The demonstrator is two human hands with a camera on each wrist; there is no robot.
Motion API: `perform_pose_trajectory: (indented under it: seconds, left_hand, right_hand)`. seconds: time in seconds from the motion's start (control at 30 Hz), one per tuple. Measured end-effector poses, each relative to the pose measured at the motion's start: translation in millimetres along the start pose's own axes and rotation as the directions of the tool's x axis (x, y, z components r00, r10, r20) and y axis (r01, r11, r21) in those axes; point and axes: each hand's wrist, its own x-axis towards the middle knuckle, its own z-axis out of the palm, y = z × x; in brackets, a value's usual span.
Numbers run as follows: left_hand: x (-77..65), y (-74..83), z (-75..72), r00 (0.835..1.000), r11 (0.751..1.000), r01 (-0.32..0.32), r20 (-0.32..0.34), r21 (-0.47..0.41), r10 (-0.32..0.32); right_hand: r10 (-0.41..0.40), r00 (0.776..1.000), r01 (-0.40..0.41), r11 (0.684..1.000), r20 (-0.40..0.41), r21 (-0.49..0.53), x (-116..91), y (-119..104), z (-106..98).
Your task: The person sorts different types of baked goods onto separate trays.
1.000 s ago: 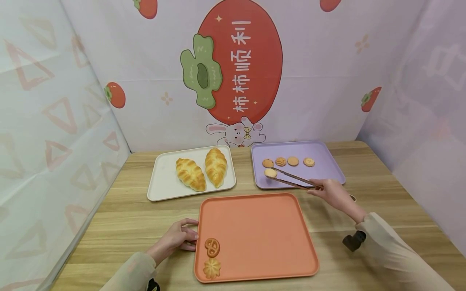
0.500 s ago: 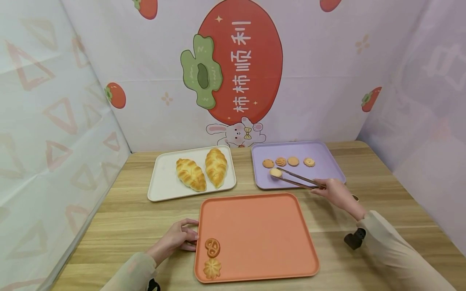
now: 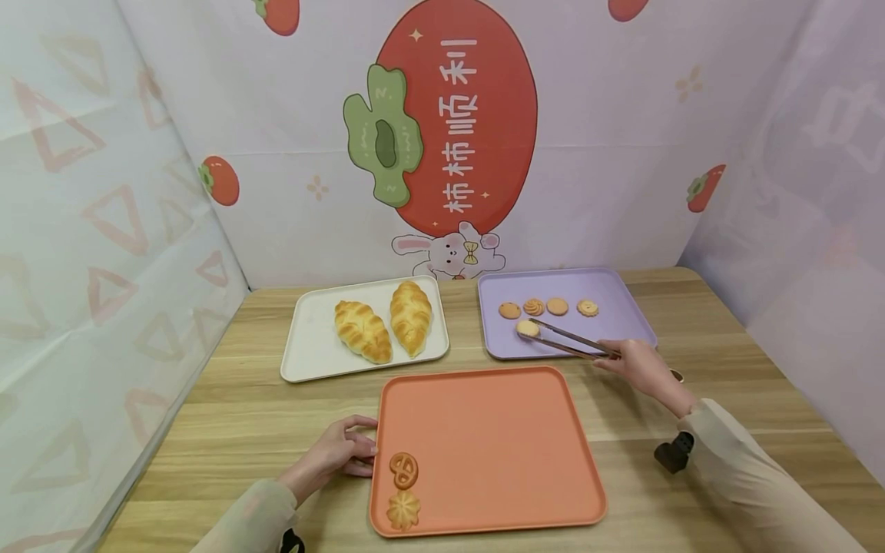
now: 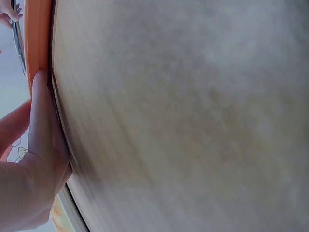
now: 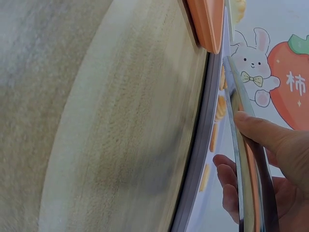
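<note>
My right hand (image 3: 641, 367) grips metal tongs (image 3: 570, 342) over the front of the purple tray (image 3: 622, 326). At the tong tips is a round pale cookie (image 3: 528, 329); whether it is lifted or rests on the tray I cannot tell. In the right wrist view the thumb presses along the tongs (image 5: 248, 159). My left hand (image 3: 336, 448) touches the left side of the orange tray (image 3: 491, 445), its fingers (image 4: 41, 113) against the outer wall. A pretzel cookie (image 3: 404, 470) and a flower-shaped cookie (image 3: 403, 510) lie in that tray's near left corner.
Behind the pale cookie, several cookies (image 3: 556, 306) stand in a row on the purple tray. A white tray (image 3: 307, 346) at the back left holds two breads (image 3: 411, 319). A printed cloth (image 3: 276, 192) hangs along the table's (image 3: 228, 399) back edge.
The tongs and the right hand have shifted a little to the right, and the pale cookie has moved right with them. The left hand and the orange tray stay where they were.
</note>
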Motion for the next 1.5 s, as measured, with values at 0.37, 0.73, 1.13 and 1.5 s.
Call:
perform_pose_trajectory:
  seconds: [0.37, 0.73, 1.13, 1.5]
  left_hand:
    - [0.9, -1.4, -0.3, 1.000, 1.000, 0.001, -0.002, 0.005, -0.001]
    - [0.1, 0.1, -0.5, 1.000, 1.000, 0.002, -0.003, -0.003, -0.002]
    - [0.2, -0.9, -0.5, 1.000, 1.000, -0.016, 0.001, -0.001, 0.016]
    - [1.4, -1.5, -1.0, 1.000, 1.000, -0.017, 0.003, 0.000, 0.017]
  right_hand:
    - [0.000, 1.000, -0.001, 1.000, -0.012, -0.023, 0, 1, 1]
    - [-0.027, 0.999, 0.027, 0.999, -0.017, -0.027, 1, 2, 3]
    - [-0.021, 1.000, 0.021, 1.000, -0.014, -0.002, -1, 0, 3]
    - [-0.008, 0.999, 0.006, 0.998, 0.035, 0.058, -5, -14, 1]
